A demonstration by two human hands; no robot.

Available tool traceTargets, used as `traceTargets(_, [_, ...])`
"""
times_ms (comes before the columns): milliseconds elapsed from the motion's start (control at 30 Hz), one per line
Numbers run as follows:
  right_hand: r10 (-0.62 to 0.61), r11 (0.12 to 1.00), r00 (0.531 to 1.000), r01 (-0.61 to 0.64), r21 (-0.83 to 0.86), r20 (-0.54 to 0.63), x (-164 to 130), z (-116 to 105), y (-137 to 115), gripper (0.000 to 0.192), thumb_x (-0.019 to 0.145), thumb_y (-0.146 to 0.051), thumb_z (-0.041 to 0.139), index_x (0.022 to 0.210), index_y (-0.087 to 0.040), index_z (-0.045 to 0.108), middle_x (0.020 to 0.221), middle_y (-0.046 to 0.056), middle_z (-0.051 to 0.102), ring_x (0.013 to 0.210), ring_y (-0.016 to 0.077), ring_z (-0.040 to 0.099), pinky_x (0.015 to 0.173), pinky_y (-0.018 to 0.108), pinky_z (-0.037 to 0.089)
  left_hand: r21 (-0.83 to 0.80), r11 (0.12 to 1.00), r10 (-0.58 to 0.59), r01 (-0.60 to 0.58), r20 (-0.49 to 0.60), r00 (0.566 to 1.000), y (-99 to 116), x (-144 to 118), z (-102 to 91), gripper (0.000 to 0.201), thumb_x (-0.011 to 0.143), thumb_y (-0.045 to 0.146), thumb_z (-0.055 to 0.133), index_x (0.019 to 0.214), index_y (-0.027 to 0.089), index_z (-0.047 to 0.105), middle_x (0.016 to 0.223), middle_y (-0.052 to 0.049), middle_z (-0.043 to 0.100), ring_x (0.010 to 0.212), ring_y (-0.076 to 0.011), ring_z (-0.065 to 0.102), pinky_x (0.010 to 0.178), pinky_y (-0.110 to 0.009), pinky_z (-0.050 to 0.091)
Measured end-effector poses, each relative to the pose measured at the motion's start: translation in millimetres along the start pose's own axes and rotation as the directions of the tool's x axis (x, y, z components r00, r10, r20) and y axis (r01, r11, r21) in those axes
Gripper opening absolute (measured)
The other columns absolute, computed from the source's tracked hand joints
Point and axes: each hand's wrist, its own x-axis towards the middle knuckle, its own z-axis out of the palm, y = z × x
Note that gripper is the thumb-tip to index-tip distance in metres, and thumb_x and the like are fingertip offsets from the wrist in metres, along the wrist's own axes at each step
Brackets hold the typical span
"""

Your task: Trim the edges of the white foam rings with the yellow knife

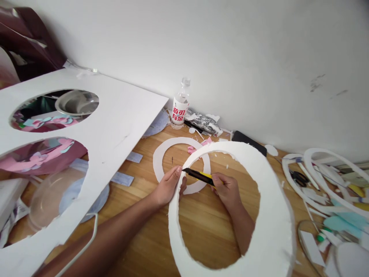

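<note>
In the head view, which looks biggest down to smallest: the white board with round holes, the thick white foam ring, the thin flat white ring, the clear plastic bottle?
1. White board with round holes
2. Thick white foam ring, though it lies nearer the camera
3. Thin flat white ring
4. Clear plastic bottle

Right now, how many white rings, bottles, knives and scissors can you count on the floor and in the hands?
White rings: 4 — the thick foam ring in the left hand, the thin flat ring, and two rings at the right
Bottles: 1 — clear bottle
Knives: 1 — yellow utility knife in the right hand
Scissors: 1 — black-handled scissors
Total: 7
</note>
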Motion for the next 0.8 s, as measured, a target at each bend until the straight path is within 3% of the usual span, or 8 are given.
traceTargets(567, [0.008,0.999,1.0,-0.009,0.052,0.027,2.3,-1.9,0.0,0.056,0.083,-0.066,0.05,0.05,-0.021,0.051,0.042,-0.002,0.046,0.039,0.0113,0.04,0.042,0.025,0.03,-0.031,1.0,-0.002,0.002,-0.01,1.0,2.2,-0.6,3.4,0.039,0.089,0.056,0.057,0.077,0.022,0.043,0.052,0.009,0.044,0.036,-0.006,0.032,0.029,-0.015,0.033])
traceTargets(800, [0.041,0.998,0.999,-0.041,0.041,-0.011,-1.8,-4.3,-0.2,0.048,0.083,-0.057,0.056,0.052,-0.02,0.051,0.045,-0.002,0.046,0.044,0.0126,0.04,0.046,0.026,0.033,-0.05,0.999,-0.004,0.004,-0.01,1.0,4.4,-1.5,5.8,0.041,0.09,0.058,0.054,0.076,0.023,0.039,0.049,0.01,0.039,0.035,-0.0063,0.026,0.028,-0.014,0.028])
